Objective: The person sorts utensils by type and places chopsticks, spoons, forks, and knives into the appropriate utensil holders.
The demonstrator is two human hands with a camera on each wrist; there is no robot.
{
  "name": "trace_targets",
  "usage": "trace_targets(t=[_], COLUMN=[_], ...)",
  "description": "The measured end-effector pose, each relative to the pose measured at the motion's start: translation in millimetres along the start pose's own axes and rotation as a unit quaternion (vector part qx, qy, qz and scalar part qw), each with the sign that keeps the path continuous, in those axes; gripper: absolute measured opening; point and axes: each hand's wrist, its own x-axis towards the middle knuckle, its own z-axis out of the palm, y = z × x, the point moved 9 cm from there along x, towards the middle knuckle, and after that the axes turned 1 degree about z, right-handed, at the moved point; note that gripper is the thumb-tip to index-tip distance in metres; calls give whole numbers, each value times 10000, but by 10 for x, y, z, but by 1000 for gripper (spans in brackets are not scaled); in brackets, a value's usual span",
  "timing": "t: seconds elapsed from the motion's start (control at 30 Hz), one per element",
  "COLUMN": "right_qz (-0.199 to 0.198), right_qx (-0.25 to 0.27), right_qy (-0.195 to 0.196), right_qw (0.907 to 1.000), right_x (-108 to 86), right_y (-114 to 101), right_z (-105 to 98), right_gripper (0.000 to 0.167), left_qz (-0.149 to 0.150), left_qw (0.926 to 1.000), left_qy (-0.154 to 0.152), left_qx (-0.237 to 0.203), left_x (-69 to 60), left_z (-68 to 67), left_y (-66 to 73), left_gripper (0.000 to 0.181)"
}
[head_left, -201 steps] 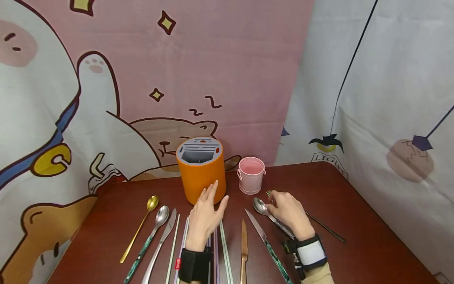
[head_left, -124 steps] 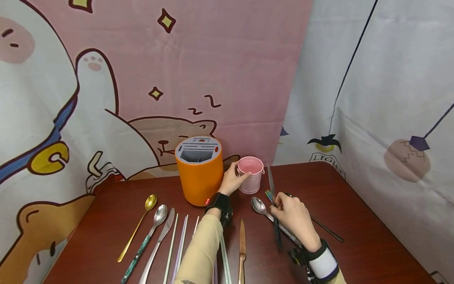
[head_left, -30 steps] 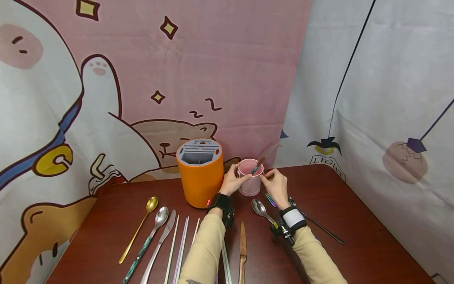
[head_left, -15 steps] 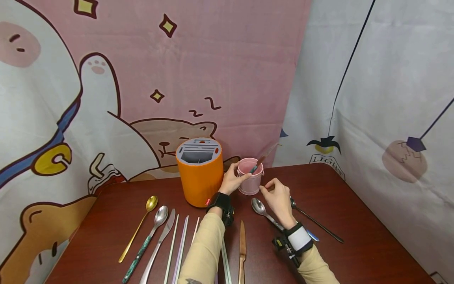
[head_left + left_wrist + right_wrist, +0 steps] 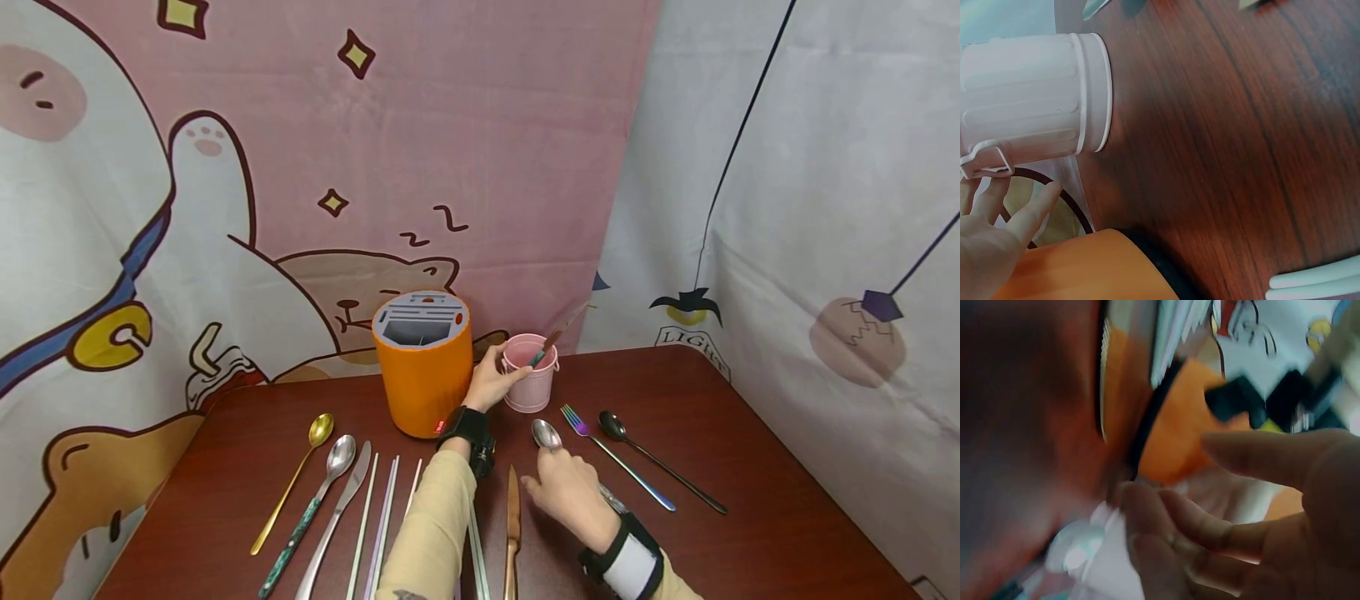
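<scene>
Here, ribbed round bucket (image 5: 531,392), left hand (image 5: 491,383) holding

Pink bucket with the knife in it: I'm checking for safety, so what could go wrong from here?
The tilted knife sticks blade-up from the pink bucket, so it might nick someone. The bucket might tip if the left hand lets go. The right hand, over the silver spoon, might nudge the nearby copper knife.

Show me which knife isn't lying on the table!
The green-handled knife, leaning blade-up in the pink bucket; the silver knife and brown knife lie flat.
</scene>
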Motion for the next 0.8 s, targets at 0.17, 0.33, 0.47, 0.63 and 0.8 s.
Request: trace_targets(t=[0.17, 0.33, 0.47, 0.63, 0.8], right_qz=[-376, -535, -565, -608, -642], right_qx=[-368, -478, -608, -693, -632], right_qy=[-549, -997, -1242, -1223, -1121], right_qw=[9971, 9924, 9888, 9882, 9896], right_x=[-210, -348, -399, -426, -436], right_y=[-168, -250, -284, -348, -388], right_z=[235, 419, 535, 599, 608], right_gripper=[33, 44, 45, 33, 30], left_qz=[-26, 136, 214, 165, 194], left_qw=[10000, 9999, 9998, 9999, 9998], left_qy=[-43, -7, 21, 10, 11], left_qx=[12, -19, -43, -27, -4], left_x=[-13, -24, -24, -25, -32], left_z=[0, -18, -26, -23, -30], left_y=[15, 63, 75, 63, 65], left_gripper=[72, 71, 71, 71, 71])
